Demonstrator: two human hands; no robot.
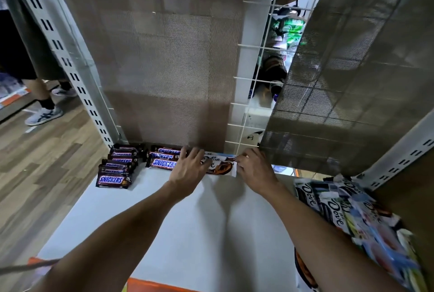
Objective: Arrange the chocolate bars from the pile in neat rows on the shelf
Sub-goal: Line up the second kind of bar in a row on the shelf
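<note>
A white Dove chocolate bar (223, 165) lies at the back of the white shelf (178, 226), against the mesh back panel. My left hand (189, 168) rests fingers spread on its left end. My right hand (254, 169) grips its right end. Left of it sits a short row of Snickers bars (163, 159), and further left a second column of several Snickers bars (117, 169) runs toward the shelf's left edge. The pile of Dove bars (357, 216) lies at the right side of the shelf, partly hidden by my right forearm.
A brown mesh panel (159, 64) backs the shelf, with a white wire grid (249, 94) to its right. Slotted metal uprights (70, 66) frame the unit. A person's legs and sneakers (43, 113) stand on the wooden floor at the left.
</note>
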